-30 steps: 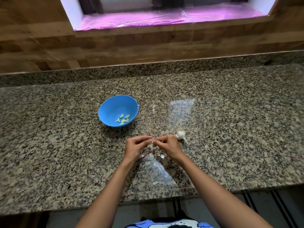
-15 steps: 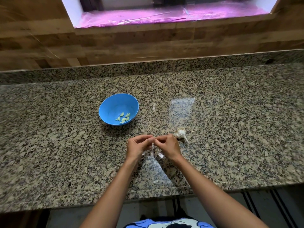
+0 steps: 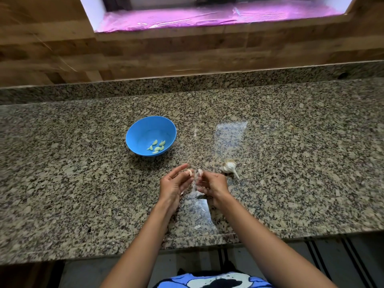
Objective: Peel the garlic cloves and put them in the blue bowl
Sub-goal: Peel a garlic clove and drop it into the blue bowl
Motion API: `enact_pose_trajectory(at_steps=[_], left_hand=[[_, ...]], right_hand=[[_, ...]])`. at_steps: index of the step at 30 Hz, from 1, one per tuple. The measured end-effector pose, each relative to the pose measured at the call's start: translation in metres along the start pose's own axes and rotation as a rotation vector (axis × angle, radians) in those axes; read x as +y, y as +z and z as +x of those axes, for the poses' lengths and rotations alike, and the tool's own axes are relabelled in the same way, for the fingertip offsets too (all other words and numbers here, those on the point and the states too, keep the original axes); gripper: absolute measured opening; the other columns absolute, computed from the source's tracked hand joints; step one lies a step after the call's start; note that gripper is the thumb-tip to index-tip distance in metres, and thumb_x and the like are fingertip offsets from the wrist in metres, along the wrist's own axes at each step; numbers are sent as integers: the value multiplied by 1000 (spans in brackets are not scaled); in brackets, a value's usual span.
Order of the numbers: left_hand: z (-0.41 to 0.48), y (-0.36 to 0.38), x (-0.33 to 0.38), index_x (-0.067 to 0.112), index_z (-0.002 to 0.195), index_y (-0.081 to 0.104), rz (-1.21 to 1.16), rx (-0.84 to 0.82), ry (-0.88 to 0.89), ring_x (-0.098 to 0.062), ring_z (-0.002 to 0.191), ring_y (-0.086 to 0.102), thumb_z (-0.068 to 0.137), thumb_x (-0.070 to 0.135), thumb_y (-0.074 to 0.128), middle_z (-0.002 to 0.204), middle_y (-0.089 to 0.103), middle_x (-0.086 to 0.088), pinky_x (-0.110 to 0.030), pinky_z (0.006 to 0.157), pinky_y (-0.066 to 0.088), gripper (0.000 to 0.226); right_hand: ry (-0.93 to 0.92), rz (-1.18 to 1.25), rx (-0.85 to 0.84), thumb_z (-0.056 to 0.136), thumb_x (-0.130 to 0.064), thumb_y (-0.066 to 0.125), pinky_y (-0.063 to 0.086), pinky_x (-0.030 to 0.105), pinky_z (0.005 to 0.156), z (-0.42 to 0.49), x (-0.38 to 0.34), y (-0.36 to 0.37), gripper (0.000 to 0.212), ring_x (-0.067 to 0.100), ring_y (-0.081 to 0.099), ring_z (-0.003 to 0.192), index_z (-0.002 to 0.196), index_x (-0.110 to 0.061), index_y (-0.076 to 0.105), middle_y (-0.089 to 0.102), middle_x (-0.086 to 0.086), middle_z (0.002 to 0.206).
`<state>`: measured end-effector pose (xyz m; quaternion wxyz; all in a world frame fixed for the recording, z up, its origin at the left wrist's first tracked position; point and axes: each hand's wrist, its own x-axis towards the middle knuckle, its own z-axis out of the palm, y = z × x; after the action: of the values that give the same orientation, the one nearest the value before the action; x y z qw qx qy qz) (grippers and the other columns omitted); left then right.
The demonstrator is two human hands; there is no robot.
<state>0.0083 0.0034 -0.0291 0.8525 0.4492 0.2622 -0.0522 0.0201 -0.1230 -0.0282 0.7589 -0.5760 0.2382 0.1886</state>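
Note:
The blue bowl point(image 3: 133, 140) stands on the granite counter, left of centre, with several peeled pale-green cloves point(image 3: 157, 146) in its bottom. Below and to its right, my left hand point(image 3: 173, 185) pinches a small garlic clove point(image 3: 189, 172) at its fingertips, its index finger stretched out. My right hand point(image 3: 213, 183) is just beside it, fingers curled, pinching a white scrap of garlic skin point(image 3: 199, 172). A narrow gap separates the two hands. The rest of the garlic bulb point(image 3: 229, 167) lies on the counter just right of my right hand.
Bits of loose garlic skin point(image 3: 197, 226) lie on the counter point(image 3: 291, 173) under and in front of my hands. The counter's front edge runs close below my forearms. A wood-panelled wall and a window ledge rise behind the counter.
My hands, which were joined fingertip to fingertip on the clove, have parted a little. The left hand's fingers have spread and the right holds a scrap of skin.

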Motion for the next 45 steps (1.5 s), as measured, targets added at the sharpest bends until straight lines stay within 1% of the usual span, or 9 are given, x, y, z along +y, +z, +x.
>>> enact_pose_trajectory(at_steps=[3,7,10,17,26,32,39,43,45], left_hand=[[8,-20,10,0,101,67,80,141,51,-21,76,69,79,-6,65,95,71,-17,-25,68,59,23],[16,-54,21,7,105,69,1044,289,337,-18,89,65,85,9,66,103,70,-9,-24,75,52,20],[6,-56,10,10,117,63,1341,223,587,-20,108,56,93,18,56,122,60,-8,-25,86,46,26],[-11,-48,-51,24,148,-4,1619,-197,533,-5,143,-6,100,47,11,154,-8,9,-28,119,-1,56],[-9,-62,-49,14,135,52,1681,-1066,816,-23,138,32,98,42,35,147,39,-9,-27,116,17,49],[-18,-121,-4,17,135,49,1704,-1251,963,-23,125,50,94,9,43,137,52,-8,-30,104,40,42],[-37,-160,10,7,100,71,1823,-818,1235,-18,87,68,80,11,69,100,70,-9,-25,79,56,20],[-63,-133,-4,9,90,70,1719,-214,821,-12,71,66,84,14,63,86,69,-3,-25,63,58,10],[-74,-120,-2,11,92,72,1245,223,418,-10,74,66,85,8,64,89,70,2,-22,62,55,11]], right_hand=[[-30,-84,116,96,-17,45,49,26,48,2,-2,-10,22,18,56,53,80,-5,55,57,8,65],[-84,-185,180,100,-27,35,43,25,42,1,-3,-29,24,14,50,42,93,-7,47,53,7,64],[-135,-257,165,98,-30,40,42,20,37,-1,-1,-34,26,13,51,39,94,-7,50,52,4,61],[-152,-188,181,94,-23,48,41,18,38,-10,5,-47,25,12,51,43,83,-3,57,55,5,63],[-141,-155,244,95,-28,50,46,23,42,-18,21,-39,30,15,54,46,78,-4,57,56,8,62],[-148,-131,239,95,-29,51,51,27,43,-30,36,-28,33,20,58,47,72,-6,55,58,11,59],[-129,-168,69,89,-13,59,55,28,50,-43,44,-15,12,18,60,49,88,-1,62,64,14,70],[-84,-267,-63,84,-8,64,57,37,59,-48,47,-4,7,24,64,58,85,-1,64,67,17,74],[-85,-286,-160,83,-3,64,57,28,55,-54,50,8,2,19,64,56,83,-1,64,67,13,69]])
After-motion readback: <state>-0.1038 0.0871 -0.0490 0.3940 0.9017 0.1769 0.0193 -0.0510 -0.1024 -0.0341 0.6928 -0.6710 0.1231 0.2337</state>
